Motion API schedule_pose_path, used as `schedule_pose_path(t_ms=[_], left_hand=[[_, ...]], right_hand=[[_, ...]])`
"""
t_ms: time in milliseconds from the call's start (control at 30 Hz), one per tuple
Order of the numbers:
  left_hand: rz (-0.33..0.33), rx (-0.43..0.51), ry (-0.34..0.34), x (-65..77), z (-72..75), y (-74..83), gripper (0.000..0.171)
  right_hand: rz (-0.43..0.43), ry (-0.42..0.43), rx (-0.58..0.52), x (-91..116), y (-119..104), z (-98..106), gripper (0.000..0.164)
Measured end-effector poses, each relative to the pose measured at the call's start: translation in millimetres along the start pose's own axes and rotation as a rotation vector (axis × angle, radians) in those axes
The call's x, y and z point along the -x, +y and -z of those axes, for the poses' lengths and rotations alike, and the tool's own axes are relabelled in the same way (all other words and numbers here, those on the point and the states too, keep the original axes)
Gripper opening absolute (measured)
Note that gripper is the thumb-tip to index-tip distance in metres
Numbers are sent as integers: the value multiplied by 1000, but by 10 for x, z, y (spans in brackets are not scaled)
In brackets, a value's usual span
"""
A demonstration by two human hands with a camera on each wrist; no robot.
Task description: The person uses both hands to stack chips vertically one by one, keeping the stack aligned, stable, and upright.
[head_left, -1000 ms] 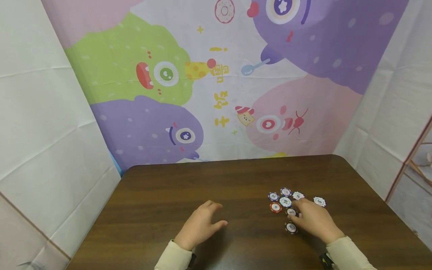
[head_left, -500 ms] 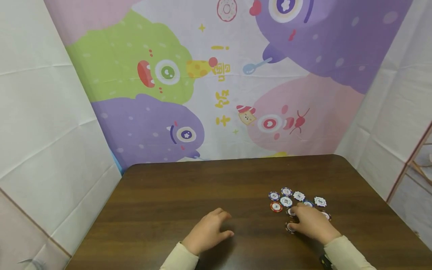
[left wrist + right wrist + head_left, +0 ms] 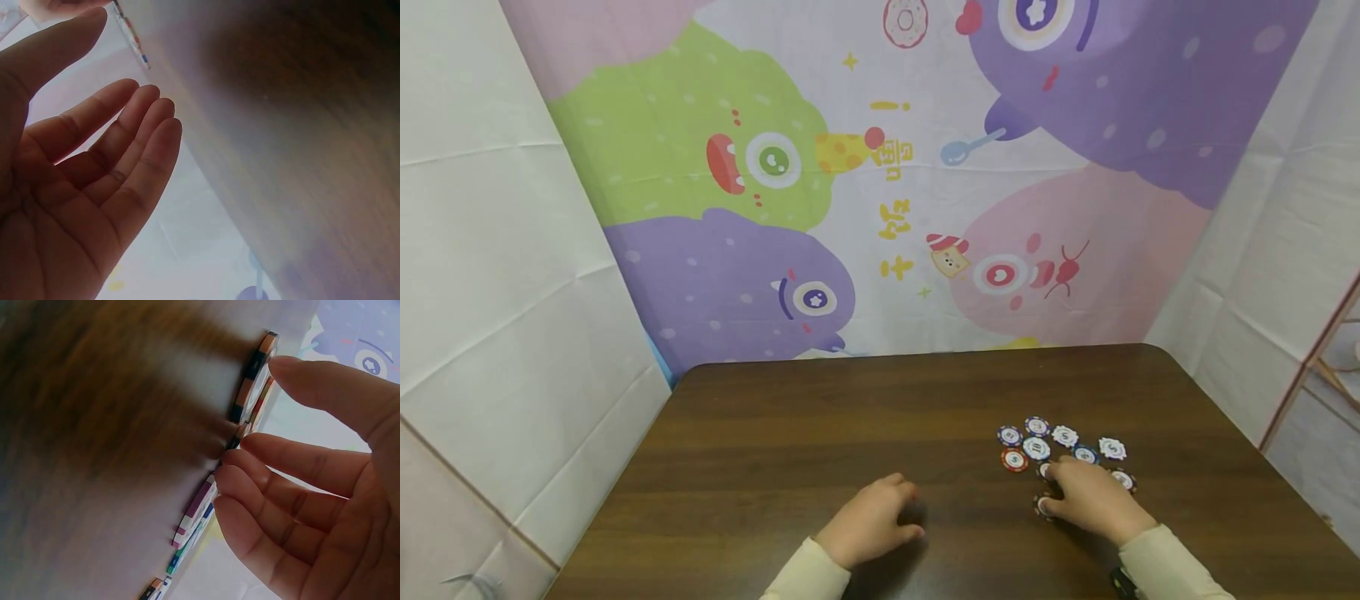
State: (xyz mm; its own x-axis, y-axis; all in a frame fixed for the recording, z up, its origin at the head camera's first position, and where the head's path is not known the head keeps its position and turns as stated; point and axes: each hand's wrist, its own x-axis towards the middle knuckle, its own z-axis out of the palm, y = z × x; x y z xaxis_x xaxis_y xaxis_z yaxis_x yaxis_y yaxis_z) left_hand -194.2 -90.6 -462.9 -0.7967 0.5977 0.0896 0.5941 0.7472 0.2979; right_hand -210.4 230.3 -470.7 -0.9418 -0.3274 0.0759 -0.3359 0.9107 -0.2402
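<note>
In the head view my right hand [image 3: 1097, 498] is low over the poker chips at the right of the table. Its thumb tip touches the face of a black-and-orange chip [image 3: 256, 375], the nearest chip [image 3: 1041, 506] in the head view. The fingertips rest at another dark-edged chip [image 3: 1043, 472], which they partly cover. Beside the fingers lie a blue-rimmed chip [image 3: 1086, 454] and a purple-and-white one [image 3: 199, 509]. My left hand [image 3: 868, 522] hovers above the wood left of the chips, fingers loosely bent. Nothing is in its palm [image 3: 56, 231].
Beyond the right fingers lie a red chip [image 3: 1014, 460], a pale chip marked 10 [image 3: 1037, 448], two blue ones and two white ones. The brown table [image 3: 820, 417] has rounded far corners and meets a cartoon-printed cloth [image 3: 880, 317]. White panels [image 3: 512, 275] flank both sides.
My right hand has come down and slightly nearer, uncovering the blue-rimmed chip and the one at the right. The left hand has drifted right and nearer. The chips look unmoved.
</note>
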Motion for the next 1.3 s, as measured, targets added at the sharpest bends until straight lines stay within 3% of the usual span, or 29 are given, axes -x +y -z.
schedule_pose_path(t_ms=[700, 1067, 1300], left_hand=[[-4, -50, -33, -24, -50, 19, 40], [-23, -71, -43, -43, -73, 25, 39], [-20, -68, -40, -55, -74, 37, 41]], right_hand=[[36, -25, -61, -16, -28, -6, 12], [73, -59, -78, -21, -15, -9, 14], [54, -60, -68, -10, -47, 10, 22]])
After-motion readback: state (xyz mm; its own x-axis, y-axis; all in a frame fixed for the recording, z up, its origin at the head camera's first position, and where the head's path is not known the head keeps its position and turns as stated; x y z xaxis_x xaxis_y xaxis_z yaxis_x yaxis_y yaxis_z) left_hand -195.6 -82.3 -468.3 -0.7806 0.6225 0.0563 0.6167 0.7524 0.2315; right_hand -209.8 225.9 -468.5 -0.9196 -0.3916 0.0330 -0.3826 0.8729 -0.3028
